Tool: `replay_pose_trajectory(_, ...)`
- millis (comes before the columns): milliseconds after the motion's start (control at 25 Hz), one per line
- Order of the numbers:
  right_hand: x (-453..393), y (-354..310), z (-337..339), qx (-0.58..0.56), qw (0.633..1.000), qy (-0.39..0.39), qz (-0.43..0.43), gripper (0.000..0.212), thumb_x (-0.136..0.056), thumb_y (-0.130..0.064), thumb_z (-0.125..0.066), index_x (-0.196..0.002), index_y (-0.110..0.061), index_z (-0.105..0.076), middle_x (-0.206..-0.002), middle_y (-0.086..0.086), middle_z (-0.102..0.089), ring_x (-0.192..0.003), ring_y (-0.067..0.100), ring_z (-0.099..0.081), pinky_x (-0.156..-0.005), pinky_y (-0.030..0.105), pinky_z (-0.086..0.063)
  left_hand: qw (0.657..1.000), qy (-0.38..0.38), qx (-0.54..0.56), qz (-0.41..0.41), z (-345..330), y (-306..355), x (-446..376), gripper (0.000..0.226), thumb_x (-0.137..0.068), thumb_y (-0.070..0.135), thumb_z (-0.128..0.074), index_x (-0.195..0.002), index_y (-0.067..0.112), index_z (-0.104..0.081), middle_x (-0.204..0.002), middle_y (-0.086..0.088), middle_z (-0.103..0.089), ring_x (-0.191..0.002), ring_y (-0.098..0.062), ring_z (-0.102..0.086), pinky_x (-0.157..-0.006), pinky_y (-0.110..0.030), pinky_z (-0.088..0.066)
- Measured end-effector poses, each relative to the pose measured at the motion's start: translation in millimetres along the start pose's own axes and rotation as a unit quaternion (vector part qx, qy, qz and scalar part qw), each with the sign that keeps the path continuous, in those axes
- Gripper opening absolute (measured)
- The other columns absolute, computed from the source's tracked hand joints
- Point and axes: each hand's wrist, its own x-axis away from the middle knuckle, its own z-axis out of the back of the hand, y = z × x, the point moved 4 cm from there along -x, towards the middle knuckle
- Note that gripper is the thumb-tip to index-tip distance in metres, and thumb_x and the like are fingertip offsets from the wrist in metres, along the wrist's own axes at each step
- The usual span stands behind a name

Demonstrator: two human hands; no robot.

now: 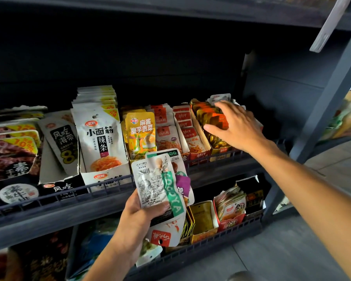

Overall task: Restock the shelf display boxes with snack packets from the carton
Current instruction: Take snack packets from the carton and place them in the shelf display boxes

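Left hand (142,216) grips a packet stack (162,191), long axis upright; right hand (234,126) spread, seemingly pressing display-box packets (211,116), centre-right.

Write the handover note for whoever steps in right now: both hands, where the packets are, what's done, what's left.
Left hand: grips a bunch of snack packets in front of the shelf rail.
Right hand: fingers spread, resting on the packets in the far right display box on the upper shelf.
Done: the upper shelf boxes look mostly full.
Left: place the held packets into their boxes. The lower shelf boxes look less tidy and may need topping up. The carton is not in view.
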Motion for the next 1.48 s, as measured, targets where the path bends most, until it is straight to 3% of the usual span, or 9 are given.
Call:
replay_pose_trajectory(120, 32, -4, 17, -0.035, 0.996, 0.085, -0.006, 0.078, -0.091, -0.070, -0.039, -0.148, -0.017, -0.037, -0.158, 0.006, -0.034, -0.144, 0.024, -0.033, -0.116, 0.047, -0.026, 1.000, 0.001, 0.008, -0.006, -2, 2, 3, 0.044, -0.083, -0.006, -0.063, -0.118, 0.021, -0.061, -0.104, -0.004, -0.076, -0.089, -0.023, -0.074, -0.074, -0.040, -0.054)
replay_pose_trajectory(240, 82, -48, 24, -0.163, 0.965, 0.202, 0.022, 0.053, -0.097, -0.048, -0.046, -0.130, -0.008, -0.054, -0.131, 0.007, -0.058, -0.120, 0.019, -0.056, -0.104, 0.040, -0.044, 1.000, -0.002, 0.018, -0.007, -2, 3, 10, 0.047, -0.082, -0.006, -0.066, -0.120, 0.020, -0.061, -0.107, -0.005, -0.076, -0.094, -0.027, -0.073, -0.080, -0.045, -0.056)
replay_pose_trajectory(400, 141, -153, 0, -0.508, 0.856, -0.085, -0.045, 0.053, -0.087, -0.048, -0.070, -0.129, -0.026, -0.049, -0.113, -0.011, -0.068, -0.092, 0.000, -0.067, -0.080, 0.024, -0.057, 0.996, -0.020, -0.027, -0.079, 7, 16, 27, 0.056, -0.077, -0.008, -0.074, -0.125, 0.017, -0.059, -0.111, -0.005, -0.074, -0.100, -0.024, -0.072, -0.081, -0.035, -0.059)
replay_pose_trajectory(520, 144, -189, -4, -0.604, 0.784, -0.112, -0.094, 0.049, -0.079, -0.025, -0.082, -0.121, -0.027, -0.057, -0.105, -0.011, -0.074, -0.094, 0.003, -0.070, -0.078, 0.019, -0.055, 0.993, -0.004, -0.039, -0.112, 27, 24, 42, 0.051, -0.076, -0.004, -0.077, -0.121, 0.013, -0.061, -0.111, -0.008, -0.074, -0.101, -0.024, -0.071, -0.081, -0.030, -0.058)
replay_pose_trajectory(720, 128, -204, -3, -0.746, 0.604, -0.119, -0.255, 0.027, -0.080, -0.014, -0.076, -0.107, -0.014, -0.071, -0.102, 0.007, -0.076, -0.090, 0.025, -0.075, -0.085, 0.046, -0.057, 0.993, 0.031, 0.046, -0.108, 74, 34, 61, 0.036, -0.074, 0.002, -0.080, -0.104, 0.013, -0.063, -0.105, -0.017, -0.073, -0.087, -0.029, -0.071, -0.073, -0.037, -0.059)
replay_pose_trajectory(1040, 118, -264, -9, -0.783, 0.468, -0.328, -0.245, 0.036, -0.083, -0.028, -0.065, -0.115, -0.012, -0.068, -0.115, 0.015, -0.071, -0.102, 0.030, -0.067, -0.097, 0.048, -0.050, 0.997, -0.012, 0.012, -0.077, 134, 51, 97, 0.045, -0.076, 0.000, -0.074, -0.118, 0.006, -0.060, -0.113, -0.024, -0.069, -0.096, -0.033, -0.069, -0.082, -0.040, -0.057)
replay_pose_trajectory(1320, 119, -307, -12, -0.758, 0.542, -0.300, -0.207, 0.046, -0.071, 0.002, -0.072, -0.116, -0.004, -0.064, -0.107, 0.015, -0.074, -0.088, 0.025, -0.074, -0.064, 0.035, -0.058, 0.996, -0.071, -0.051, -0.018, 157, 57, 127, 0.063, -0.090, -0.011, -0.058, -0.137, 0.030, -0.051, -0.123, -0.011, -0.070, -0.109, -0.036, -0.067, -0.088, -0.040, -0.057)
replay_pose_trajectory(1400, 111, -303, -14, -0.775, 0.535, -0.242, -0.233, 0.047, -0.073, 0.000, -0.074, -0.117, -0.004, -0.061, -0.112, 0.013, -0.073, -0.094, 0.025, -0.073, -0.070, 0.039, -0.058, 0.999, -0.028, -0.031, -0.031, 169, 58, 134, 0.077, -0.089, -0.011, -0.057, -0.135, 0.049, -0.048, -0.120, -0.008, -0.071, -0.105, -0.037, -0.069, -0.086, -0.045, -0.058)
replay_pose_trajectory(1480, 105, -298, -15, -0.765, 0.557, -0.233, -0.225, 0.072, -0.064, -0.006, -0.083, -0.129, -0.006, -0.053, -0.123, 0.011, -0.069, -0.107, 0.026, -0.069, -0.088, 0.049, -0.055, 0.995, 0.085, -0.005, -0.044, 191, 62, 138, 0.062, -0.091, -0.009, -0.054, -0.124, 0.042, -0.063, -0.112, -0.017, -0.072, -0.089, -0.035, -0.073, -0.073, -0.042, -0.060)
